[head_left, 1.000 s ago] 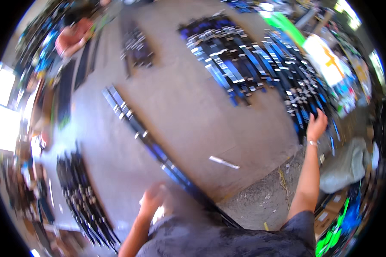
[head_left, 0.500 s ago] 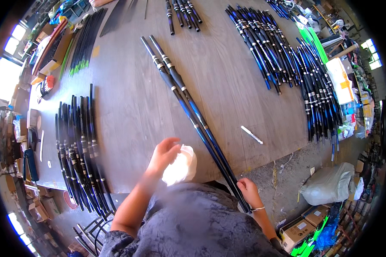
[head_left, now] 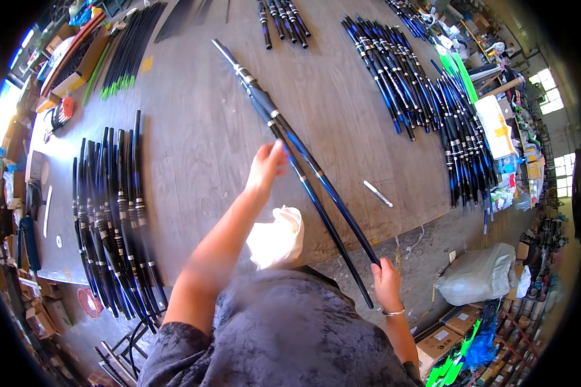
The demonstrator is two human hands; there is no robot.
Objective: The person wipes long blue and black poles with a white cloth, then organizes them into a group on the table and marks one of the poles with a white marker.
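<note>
Two long black and blue fishing rods lie slantwise over the table, crossing near their far ends. My right hand (head_left: pixel 387 285) is closed round the near end of the right-hand fishing rod (head_left: pixel 342 208). The left-hand fishing rod (head_left: pixel 332 237) rests beside it, its near end reaching past the table edge, free of my fingers. Close to the rods' middle, my left hand (head_left: pixel 266 169) is raised with its fingers apart and somewhat blurred, holding nothing. A crumpled white cloth or bag (head_left: pixel 279 237) sits below my left forearm at the near edge.
Bundled rods (head_left: pixel 113 219) lie at the left, with more rods (head_left: pixel 394 74) at the far right and a few (head_left: pixel 283 22) at the back. A white marker (head_left: pixel 377 193) lies right of the pair. A grey sack (head_left: pixel 481 274) and cardboard boxes (head_left: pixel 442 335) stand on the floor.
My left hand has moved up and forward, from beside the white cloth to the rods. The right-hand rod's near end has swung rightward with my right hand, so the rods now cross.
</note>
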